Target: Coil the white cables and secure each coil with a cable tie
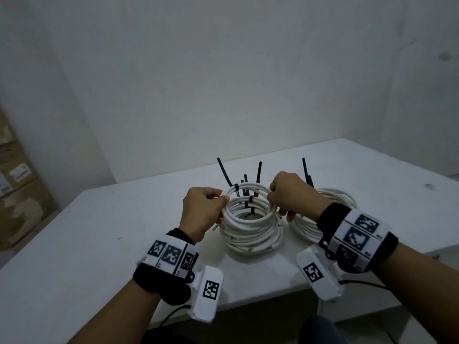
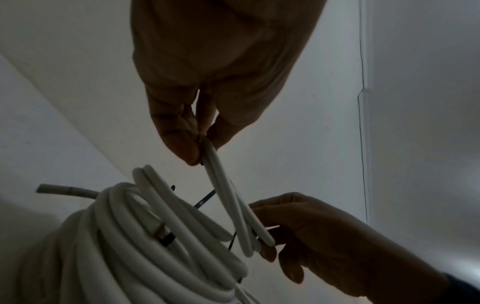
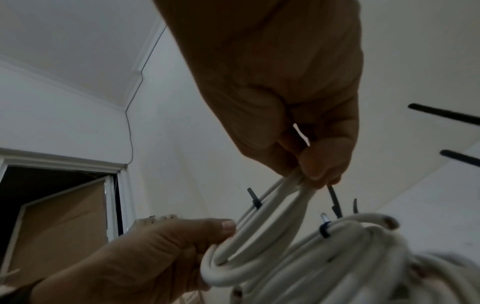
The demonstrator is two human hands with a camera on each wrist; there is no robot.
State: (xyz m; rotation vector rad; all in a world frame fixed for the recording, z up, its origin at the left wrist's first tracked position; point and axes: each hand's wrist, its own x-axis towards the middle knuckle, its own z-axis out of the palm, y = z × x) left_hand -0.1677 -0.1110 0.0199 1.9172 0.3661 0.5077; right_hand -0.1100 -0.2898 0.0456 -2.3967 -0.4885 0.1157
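Observation:
My left hand (image 1: 219, 200) and right hand (image 1: 273, 197) pinch opposite sides of a white cable coil (image 1: 253, 187), held just above a stack of coiled white cable (image 1: 250, 242) on the white table (image 1: 99, 232). A black cable tie (image 1: 237, 189) wraps the held coil, its tail sticking up. In the left wrist view my left hand (image 2: 205, 148) pinches the loops (image 2: 228, 197) from above, with the right hand (image 2: 267, 242) holding them lower down. In the right wrist view my right hand (image 3: 306, 176) grips the coil (image 3: 259, 226) and the left hand (image 3: 221, 236) holds its other end.
A second pile of white coils (image 1: 342, 198) lies to the right, partly behind my right wrist. Several black tie tails (image 1: 259, 172) stand up from the coils. Cardboard boxes (image 1: 19, 194) stand left of the table. The table's front edge runs just below my wrists.

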